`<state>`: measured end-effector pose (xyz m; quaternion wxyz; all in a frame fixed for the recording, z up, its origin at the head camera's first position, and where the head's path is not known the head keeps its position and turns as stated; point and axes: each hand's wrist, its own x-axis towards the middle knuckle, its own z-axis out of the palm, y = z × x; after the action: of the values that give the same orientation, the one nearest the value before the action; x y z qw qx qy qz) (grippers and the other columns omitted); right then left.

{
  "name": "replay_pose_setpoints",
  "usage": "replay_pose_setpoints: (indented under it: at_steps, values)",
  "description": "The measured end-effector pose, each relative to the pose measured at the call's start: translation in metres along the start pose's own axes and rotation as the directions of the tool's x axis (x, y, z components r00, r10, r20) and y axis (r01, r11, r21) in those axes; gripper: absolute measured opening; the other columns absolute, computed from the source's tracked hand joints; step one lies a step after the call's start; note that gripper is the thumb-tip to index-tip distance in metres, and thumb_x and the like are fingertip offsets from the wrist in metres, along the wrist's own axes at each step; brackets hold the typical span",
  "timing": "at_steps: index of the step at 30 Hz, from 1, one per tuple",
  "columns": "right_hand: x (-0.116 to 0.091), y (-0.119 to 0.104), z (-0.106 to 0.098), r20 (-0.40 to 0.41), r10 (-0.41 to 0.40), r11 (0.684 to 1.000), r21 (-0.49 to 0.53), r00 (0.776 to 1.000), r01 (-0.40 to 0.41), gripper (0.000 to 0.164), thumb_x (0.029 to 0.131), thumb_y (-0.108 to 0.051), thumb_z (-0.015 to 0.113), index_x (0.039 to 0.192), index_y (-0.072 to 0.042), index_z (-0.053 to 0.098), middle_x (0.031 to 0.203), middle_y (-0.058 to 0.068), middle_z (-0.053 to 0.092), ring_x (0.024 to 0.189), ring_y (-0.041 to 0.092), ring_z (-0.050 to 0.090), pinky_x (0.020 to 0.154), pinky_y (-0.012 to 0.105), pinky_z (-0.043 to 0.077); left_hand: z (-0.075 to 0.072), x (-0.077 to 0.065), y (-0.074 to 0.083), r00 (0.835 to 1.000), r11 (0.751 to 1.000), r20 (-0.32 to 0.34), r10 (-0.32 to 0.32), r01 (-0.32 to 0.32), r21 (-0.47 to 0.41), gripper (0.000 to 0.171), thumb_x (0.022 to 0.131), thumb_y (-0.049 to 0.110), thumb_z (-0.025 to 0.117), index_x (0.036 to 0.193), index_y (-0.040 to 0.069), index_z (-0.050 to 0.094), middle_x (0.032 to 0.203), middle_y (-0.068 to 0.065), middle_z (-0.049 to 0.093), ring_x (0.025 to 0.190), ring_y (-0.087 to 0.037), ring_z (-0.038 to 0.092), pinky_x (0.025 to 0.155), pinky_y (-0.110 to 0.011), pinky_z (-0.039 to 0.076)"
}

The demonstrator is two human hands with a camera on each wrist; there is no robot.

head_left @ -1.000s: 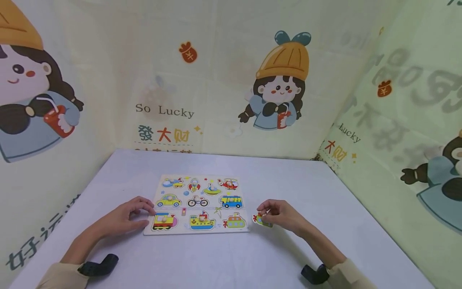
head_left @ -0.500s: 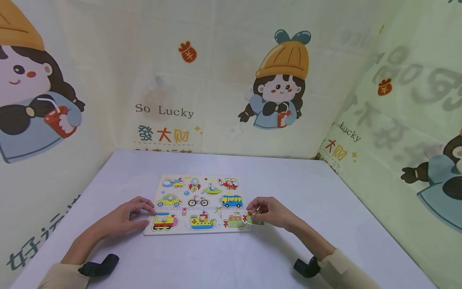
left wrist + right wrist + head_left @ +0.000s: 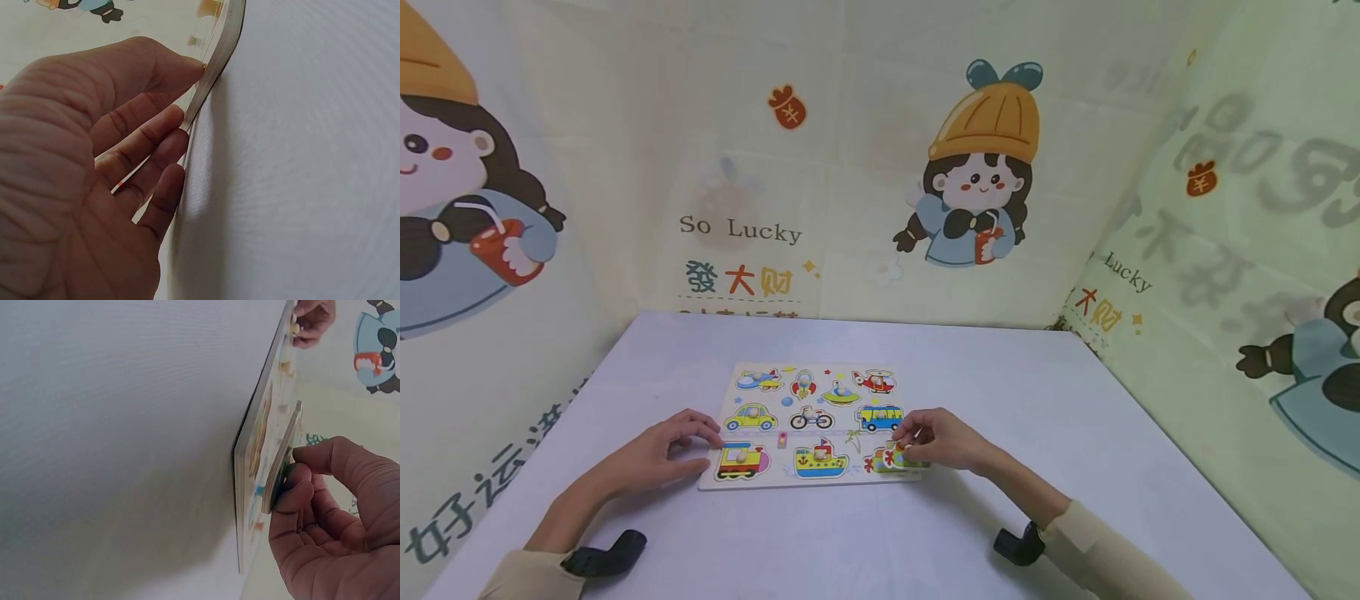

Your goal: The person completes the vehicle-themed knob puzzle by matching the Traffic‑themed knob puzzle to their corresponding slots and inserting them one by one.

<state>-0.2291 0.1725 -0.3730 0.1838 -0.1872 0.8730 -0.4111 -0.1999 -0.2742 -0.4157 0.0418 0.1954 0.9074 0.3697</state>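
A white wooden puzzle board (image 3: pixel 781 483) lies on the table, its vehicle pieces carrying small knobs. My right hand (image 3: pixel 946 442) pinches a flat submarine piece (image 3: pixel 891 457) between thumb and fingers, over the board's lower right corner. Beneath it, the printed submarine spot is partly covered. In the right wrist view the submarine piece (image 3: pixel 284 456) is tilted and stands a little apart from the board's face (image 3: pixel 247 506). My left hand (image 3: pixel 662 450) touches the board's left edge with loosely bent fingers; the left wrist view shows the thumb (image 3: pixel 181 72) and fingertips along that edge.
Train (image 3: pixel 740 461), ship (image 3: pixel 820 461), bus (image 3: pixel 880 418) and several other pieces sit in the board. The white table (image 3: pixel 1000 367) spreads around it, with printed cloth walls (image 3: pixel 850 167) behind and at both sides. A black wrist mount (image 3: pixel 606 557) is on each arm.
My right hand has moved left with the submarine piece, from beside the board to over its lower right corner. The left hand has stayed in place at the board's edge.
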Motion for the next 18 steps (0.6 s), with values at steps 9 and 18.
replay_pose_setpoints:
  at_steps: [9,18]
  values:
    - [0.014,-0.004,0.012,0.043,-0.046,0.998,-0.047,0.998,0.048,0.014,0.089,-0.006,0.075,0.102,-0.009,0.072,0.092,-0.001,0.066,0.083,0.014,0.058,0.072,0.021,0.048,0.0,-0.002,-0.001,1.0,1.0,0.002,0.001,-0.001,-0.012,0.021,0.086,0.022,0.082,0.105,0.022,0.073,0.126,-0.006,0.06,0.123,-0.037,0.055,0.1,-0.056,0.05]
    - [0.024,-0.007,0.022,0.042,-0.016,0.997,-0.072,0.999,0.019,0.013,0.088,-0.004,0.075,0.099,-0.008,0.071,0.089,-0.001,0.064,0.082,0.015,0.057,0.071,0.021,0.047,0.0,0.0,-0.001,1.0,1.0,0.004,0.006,-0.006,0.006,0.022,0.086,0.023,0.082,0.106,0.024,0.072,0.126,-0.003,0.06,0.122,-0.033,0.055,0.096,-0.04,0.053]
